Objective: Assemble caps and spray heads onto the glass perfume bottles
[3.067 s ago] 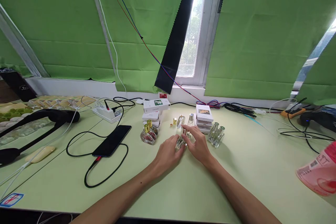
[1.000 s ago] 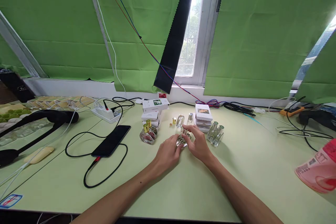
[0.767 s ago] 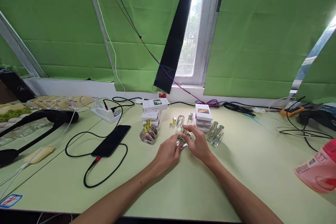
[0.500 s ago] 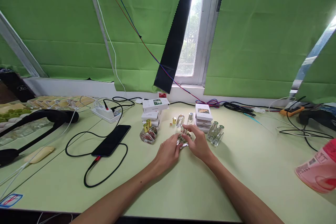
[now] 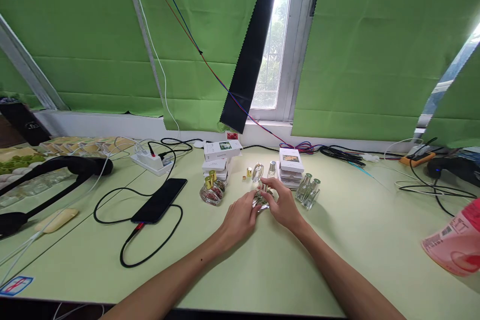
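Low over the table, my left hand point(image 5: 241, 214) is closed around the side of a clear glass perfume bottle point(image 5: 261, 201). My right hand point(image 5: 282, 204) has its fingers curled over the top of that bottle, around its neck; the fingers hide part of it. Just behind stand a round clear glass bottle point(image 5: 257, 172) and a slimmer glass bottle point(image 5: 272, 168). A gold cap point(image 5: 249, 172) and a smaller gold piece point(image 5: 244, 178) lie to their left. Glass bottles with gold caps point(image 5: 212, 193) are left of my hands, and tall clear bottles point(image 5: 308, 193) are to the right.
White boxes are stacked at the left point(image 5: 222, 150) and right point(image 5: 291, 160) behind the bottles. A black phone point(image 5: 159, 201) lies plugged into a cable. Further left are a power strip point(image 5: 152, 162) and a black headband-like object point(image 5: 75, 165). A pink pouch point(image 5: 455, 240) stands far right.
Both hands keep their place on the perfume bottle, with hardly any visible movement. No bottle, cap or box has shifted.
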Tool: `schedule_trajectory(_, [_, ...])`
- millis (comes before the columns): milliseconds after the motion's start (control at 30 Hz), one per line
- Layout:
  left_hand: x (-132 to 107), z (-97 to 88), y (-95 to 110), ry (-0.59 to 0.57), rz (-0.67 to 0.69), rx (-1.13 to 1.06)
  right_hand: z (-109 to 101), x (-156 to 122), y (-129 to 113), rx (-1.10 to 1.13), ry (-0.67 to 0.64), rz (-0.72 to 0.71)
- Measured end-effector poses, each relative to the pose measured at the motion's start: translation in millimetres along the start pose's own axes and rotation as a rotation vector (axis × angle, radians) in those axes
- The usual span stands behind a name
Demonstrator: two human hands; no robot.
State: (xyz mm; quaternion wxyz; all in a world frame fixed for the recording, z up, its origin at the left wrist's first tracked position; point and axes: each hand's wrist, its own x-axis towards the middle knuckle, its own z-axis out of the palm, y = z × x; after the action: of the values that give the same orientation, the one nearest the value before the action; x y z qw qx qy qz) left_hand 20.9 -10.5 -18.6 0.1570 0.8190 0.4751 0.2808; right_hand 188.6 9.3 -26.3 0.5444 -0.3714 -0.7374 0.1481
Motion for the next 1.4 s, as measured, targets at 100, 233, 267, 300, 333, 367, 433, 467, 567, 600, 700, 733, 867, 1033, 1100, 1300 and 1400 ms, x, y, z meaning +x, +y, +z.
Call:
schedule_trajectory(100, [0.5, 1.0, -0.9, -0.002, 0.003, -0.001, 0.2, -0.3, -0.2, 0.024, -0.021, 0.019])
schedule_trajectory(233, [0.8, 1.9, -2.5, 0.007, 0.011, 0.001, 0.4, -0.7, 0.3, 0.033, -0.034, 0.030])
schedule_trajectory(267, [0.8, 2.1, -2.9, 0.009, 0.010, 0.003, 0.4, -0.7, 0.5, 0.031, -0.034, 0.031])
schedule_trajectory(300, [0.8, 2.1, -3.2, 0.010, 0.008, 0.004, 0.3, -0.7, 0.7, 0.026, -0.032, 0.030])
schedule_trajectory(333, [0.7, 2.2, -3.4, 0.010, 0.005, 0.004, 0.3, -0.6, 0.8, 0.021, -0.029, 0.029])
schedule_trajectory(367, [0.7, 2.1, -3.5, 0.010, 0.004, 0.002, 0.2, -0.5, 0.8, 0.015, -0.025, 0.027])
schedule_trajectory(433, [0.6, 1.7, -3.6, 0.011, 0.007, -0.010, -0.2, -0.2, 0.5, 0.002, -0.015, 0.023])
schedule_trajectory(467, [0.6, 1.3, -3.4, 0.012, 0.009, -0.017, -0.3, -0.1, 0.4, -0.004, -0.012, 0.022])
schedule_trajectory(567, [0.6, -0.3, -2.3, 0.008, 0.008, -0.026, -0.6, 0.2, 0.0, -0.015, -0.004, 0.017])
schedule_trajectory(600, [0.6, -0.8, -1.9, 0.005, 0.004, -0.024, -0.6, 0.2, 0.1, -0.015, 0.000, 0.015])
schedule_trajectory(700, [0.8, -1.6, -1.2, 0.005, -0.003, -0.012, -0.6, 0.2, 0.0, -0.014, 0.010, 0.006])
schedule_trajectory(733, [0.9, -1.5, -1.4, 0.006, -0.003, -0.011, -0.7, 0.3, -0.1, -0.016, 0.014, 0.002])
schedule_trajectory(867, [0.9, -0.5, -3.5, 0.012, 0.004, -0.018, -1.7, 0.9, -1.5, -0.038, 0.034, 0.000])
schedule_trajectory(1033, [0.9, 0.0, -4.4, 0.019, 0.004, -0.015, -3.5, 1.6, -3.4, -0.041, 0.049, -0.002])
schedule_trajectory(1100, [1.0, 0.1, -4.1, 0.021, 0.000, -0.009, -3.8, 1.6, -3.7, -0.039, 0.052, 0.003])
schedule_trajectory(1300, [0.8, 0.3, -4.0, 0.022, -0.010, -0.015, -3.0, 1.1, -4.2, -0.023, 0.077, 0.019])
schedule_trajectory(1400, [0.7, -0.2, -3.9, 0.022, -0.019, -0.022, -2.2, 0.5, -3.6, -0.017, 0.096, 0.027])
